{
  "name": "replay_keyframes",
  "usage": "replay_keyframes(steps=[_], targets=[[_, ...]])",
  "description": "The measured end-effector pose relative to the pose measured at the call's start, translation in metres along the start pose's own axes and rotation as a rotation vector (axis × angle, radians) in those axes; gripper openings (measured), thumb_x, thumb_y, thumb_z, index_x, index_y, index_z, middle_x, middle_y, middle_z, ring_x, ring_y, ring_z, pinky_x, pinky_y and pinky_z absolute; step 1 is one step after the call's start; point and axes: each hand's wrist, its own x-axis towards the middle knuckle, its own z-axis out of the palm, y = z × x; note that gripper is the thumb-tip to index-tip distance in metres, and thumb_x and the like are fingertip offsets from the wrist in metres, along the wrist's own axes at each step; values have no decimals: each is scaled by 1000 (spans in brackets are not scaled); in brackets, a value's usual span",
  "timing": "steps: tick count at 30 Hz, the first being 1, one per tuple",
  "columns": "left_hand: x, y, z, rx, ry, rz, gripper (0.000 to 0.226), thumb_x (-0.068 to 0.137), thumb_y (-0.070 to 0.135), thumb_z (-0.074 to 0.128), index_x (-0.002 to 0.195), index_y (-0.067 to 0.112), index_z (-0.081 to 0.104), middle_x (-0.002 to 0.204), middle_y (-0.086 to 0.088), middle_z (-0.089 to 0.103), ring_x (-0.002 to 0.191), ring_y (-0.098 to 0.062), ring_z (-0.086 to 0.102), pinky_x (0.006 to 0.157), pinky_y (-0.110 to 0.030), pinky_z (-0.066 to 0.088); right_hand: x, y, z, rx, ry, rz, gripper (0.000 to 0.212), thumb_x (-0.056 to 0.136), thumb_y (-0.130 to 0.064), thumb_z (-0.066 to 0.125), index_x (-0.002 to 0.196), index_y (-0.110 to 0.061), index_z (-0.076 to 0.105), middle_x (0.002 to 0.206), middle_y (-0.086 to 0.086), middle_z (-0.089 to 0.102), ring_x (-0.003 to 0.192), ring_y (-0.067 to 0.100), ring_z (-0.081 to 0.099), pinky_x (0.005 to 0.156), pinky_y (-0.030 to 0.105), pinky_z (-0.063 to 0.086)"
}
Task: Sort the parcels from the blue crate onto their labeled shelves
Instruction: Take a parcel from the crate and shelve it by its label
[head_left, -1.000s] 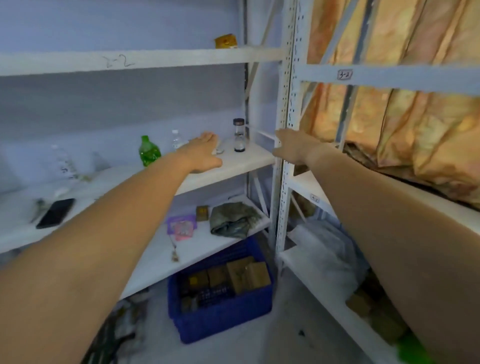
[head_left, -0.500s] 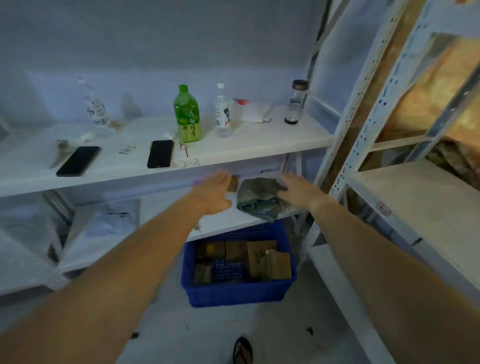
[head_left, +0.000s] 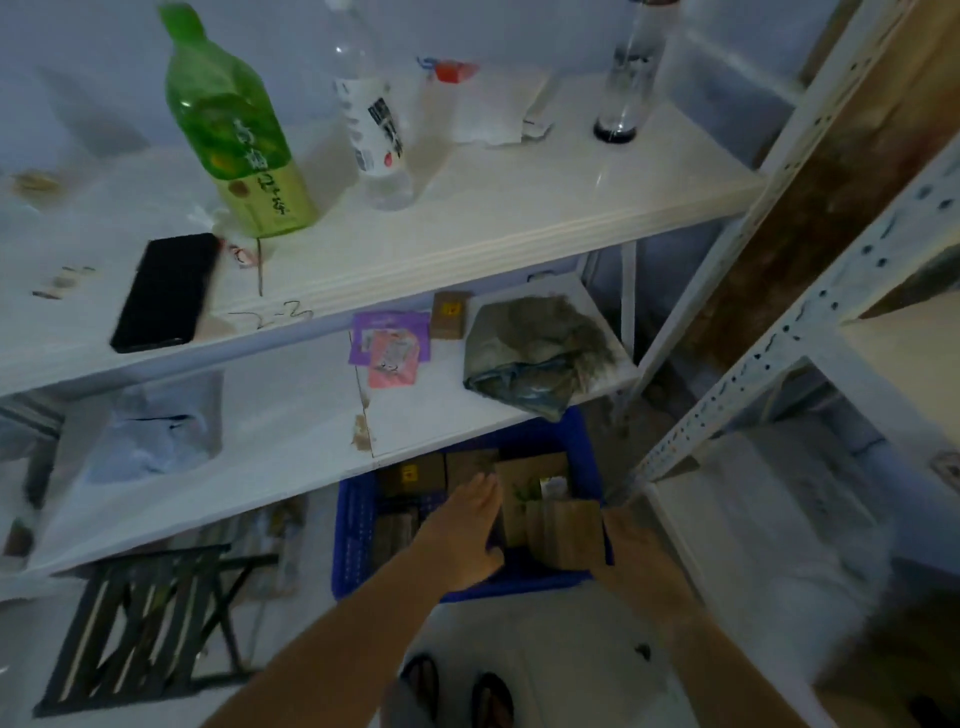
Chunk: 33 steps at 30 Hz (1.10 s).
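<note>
- Your left hand (head_left: 464, 535) reaches into the blue crate (head_left: 358, 525) on the floor, fingers straight and together, flat against the left side of an upright brown parcel (head_left: 563, 530).
- Your right hand (head_left: 631, 545) is at that parcel's right side; its fingers are hidden, so you cannot tell their grip.
- More cardboard parcels (head_left: 415, 475) lie toward the crate's far edge.
</note>
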Motion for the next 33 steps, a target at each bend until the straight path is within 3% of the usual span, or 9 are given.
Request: replay_keyframes(steps=[9, 11, 13, 15, 17, 21, 25, 29, 33], targets=[[181, -28, 160, -35, -383, 20, 81, 95, 43, 41, 149, 17, -13, 159, 0, -14, 147, -17, -2, 120, -33, 12, 124, 99, 162, 23, -197, 193, 86, 96, -46, 38, 149, -10, -19, 160, 3, -18, 149, 17, -3, 119, 28, 5], [222, -30, 190, -117, -360, 53, 85, 95, 44, 43, 148, 20, -18, 160, -1, 2, 139, -21, 28, 111, -31, 32, 152, 113, 189, 107, -90, 198, 88, 95, -48, 40, 148, -13, -22, 159, -1, -20, 149, 14, -2, 119, 23, 10], [261, -26, 211, -329, -294, 11, 90, 95, 40, 48, 147, 21, -22, 138, -4, 40, 102, -17, 53, 85, -28, 48, 181, 122, 206, 219, 70, 220, 92, 93, -50, 45, 149, -20, -21, 157, -12, -19, 148, 9, 3, 114, 19, 25], [297, -23, 230, -610, -224, -106, 87, 93, 31, 55, 150, 14, -8, 119, 2, 51, 104, -22, 53, 89, -30, 45, 210, 129, 220, 305, 196, 246, 92, 92, -47, 51, 151, -22, -15, 158, -14, -14, 148, 10, 1, 115, 20, 26], [325, -23, 251, -819, -138, -216, 78, 89, 26, 62, 149, 10, 15, 140, -8, 45, 127, -27, 45, 108, -38, 37, 238, 134, 231, 285, 253, 254, 85, 93, -45, 48, 153, -16, -6, 161, -1, -4, 149, 17, 0, 122, 30, 13], [352, -15, 280, -1084, -268, -436, 94, 81, 37, 70, 151, 18, 9, 152, -5, 31, 136, -28, 36, 111, -45, 34, 275, 144, 245, 520, 253, 452, 90, 84, -54, 53, 152, -12, 11, 152, 8, 33, 139, 25, 34, 112, 42, 33], [358, -14, 283, -1205, -252, -639, 107, 70, 43, 78, 149, 13, 12, 147, -11, 37, 130, -31, 42, 103, -44, 42, 284, 139, 258, 411, 371, 522, 39, 92, -35, 42, 126, -17, 53, 124, 2, 57, 118, 19, 46, 102, 24, 34], [354, -20, 280, -993, 68, -1000, 127, 57, 52, 83, 147, 24, -2, 150, -16, 16, 135, -39, 27, 107, -54, 34, 270, 100, 266, 656, 518, 370, 22, 97, -22, 47, 110, -28, 63, 104, -9, 54, 98, 7, 45, 79, 10, 37], [340, -39, 282, -886, 92, -997, 141, 49, 55, 85, 146, 28, -14, 147, -17, 15, 133, -42, 26, 107, -57, 31, 249, 74, 287, 710, 481, 239, 37, 91, -2, 49, 117, -25, 62, 109, -9, 51, 102, 7, 49, 80, 6, 41]])
